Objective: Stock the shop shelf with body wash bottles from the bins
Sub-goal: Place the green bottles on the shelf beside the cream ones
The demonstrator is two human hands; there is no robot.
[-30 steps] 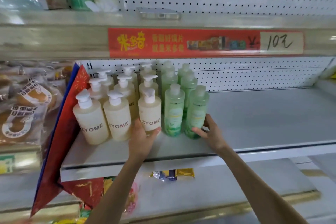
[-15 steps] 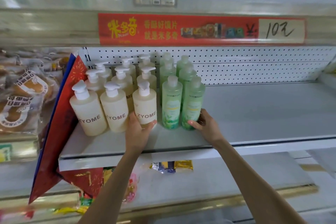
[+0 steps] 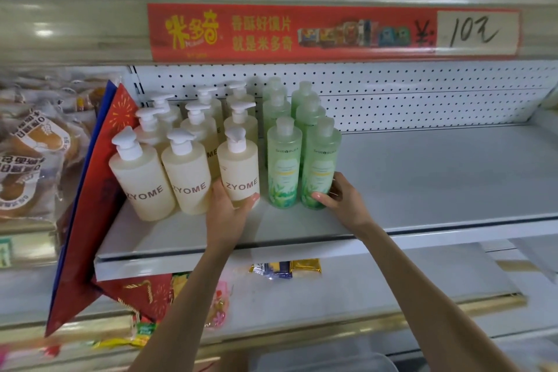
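Cream-coloured and marked ZYOME, the near pump bottle [image 3: 238,169] is gripped low by the left hand [image 3: 228,214], thumb and fingers curled round its base. The right hand [image 3: 342,204] wraps the near-right green bottle [image 3: 320,166], whose brand line is blurred. Both bottles stand on the grey shelf [image 3: 437,178], fronting their rows. Above, a red strip [image 3: 302,30] shows a handwritten "10".

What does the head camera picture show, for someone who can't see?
Two hands hold front-row bottles on a grey shop shelf: the left hand grips a cream ZYOME pump bottle, the right hand a green bottle. More bottles stand behind.
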